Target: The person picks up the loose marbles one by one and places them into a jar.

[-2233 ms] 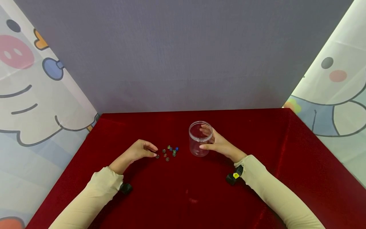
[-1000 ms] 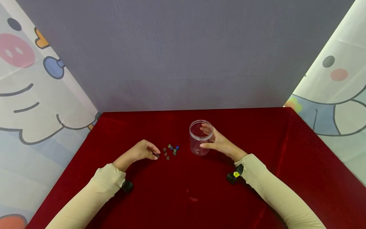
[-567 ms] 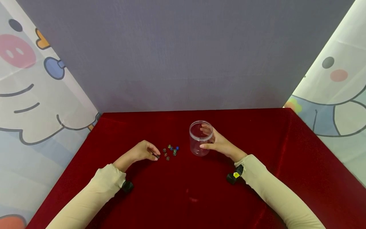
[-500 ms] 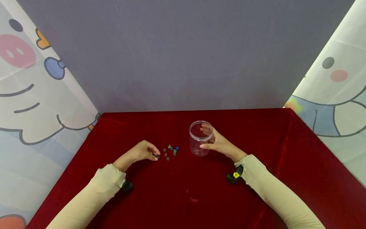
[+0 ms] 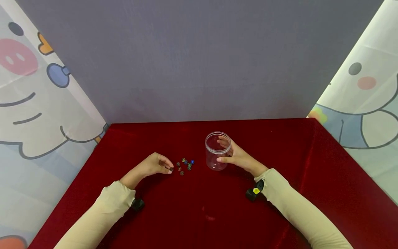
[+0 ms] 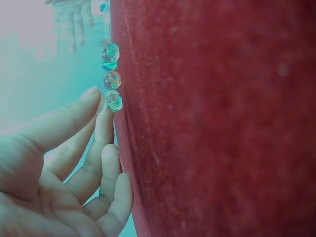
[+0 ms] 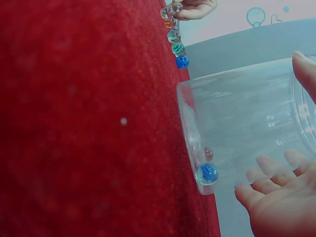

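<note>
Has marbles (image 5: 186, 162) on the tablecloth (image 5: 186, 204), between left hand (image 5: 153, 165) and jar (image 5: 212, 160), another marble (image 5: 171, 169) in that hand. Has right hand (image 5: 237, 156) around the jar's right side.

Smooth plastic-looking jar (image 7: 242, 118), glossy glass-like marbles (image 7: 182, 61), velvety cloth (image 5: 199, 214), matt grey backdrop (image 5: 202, 62)

"Where did the clear jar (image 5: 212, 159) stand?"

"Upright on the red cloth (image 5: 186, 204), with the right hand (image 5: 237, 157) curved round its right side."

"And the left hand (image 5: 153, 165)?"

"It was well to the left of the jar and pinched a dark marble (image 5: 171, 169)."

"Were there more marbles (image 5: 179, 169)?"

"Yes, they lay loosely grouped near the jar on its left, a blue marble (image 5: 192, 162) closest to it."

"What was farther off?"

"A grey panel (image 5: 199, 62) rose behind the jar, and cartoon-printed sheets (image 5: 53, 114) flanked it well to either side."
</note>
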Available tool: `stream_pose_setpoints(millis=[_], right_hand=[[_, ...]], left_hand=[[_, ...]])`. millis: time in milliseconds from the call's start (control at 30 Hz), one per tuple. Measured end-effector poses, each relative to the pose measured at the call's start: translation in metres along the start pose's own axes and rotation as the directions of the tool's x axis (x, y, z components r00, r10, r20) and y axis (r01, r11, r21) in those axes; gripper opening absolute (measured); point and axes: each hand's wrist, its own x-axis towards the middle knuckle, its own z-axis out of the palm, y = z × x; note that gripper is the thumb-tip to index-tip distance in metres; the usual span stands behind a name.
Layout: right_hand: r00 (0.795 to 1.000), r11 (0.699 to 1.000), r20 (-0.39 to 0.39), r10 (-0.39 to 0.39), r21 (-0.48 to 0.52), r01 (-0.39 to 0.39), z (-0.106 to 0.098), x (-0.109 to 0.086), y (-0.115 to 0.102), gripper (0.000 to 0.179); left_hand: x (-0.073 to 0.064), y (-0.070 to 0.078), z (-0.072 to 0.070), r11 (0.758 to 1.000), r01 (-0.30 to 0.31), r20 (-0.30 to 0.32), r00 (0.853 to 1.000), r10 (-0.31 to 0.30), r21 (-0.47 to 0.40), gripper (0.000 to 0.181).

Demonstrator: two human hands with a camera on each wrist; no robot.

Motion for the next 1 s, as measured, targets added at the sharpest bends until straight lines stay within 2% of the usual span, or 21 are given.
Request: stream_pose_setpoints(millis=[500,1000], right_hand=[[1.0,1.0,-0.003,0.0,-0.006,0.0,0.001,-0.001,0.0,0.09],[1.0,1.0,0.013,0.0,0.006,0.0,0.001,0.0,0.0,0.089]], left_hand=[[0.003,0.009,0.001,0.999,-0.053,-0.007,0.999,0.053,0.002,0.018],[0.0,0.012,0.003,0.997,-0.078,-0.077,0.994,0.077,-0.011,0.016]])
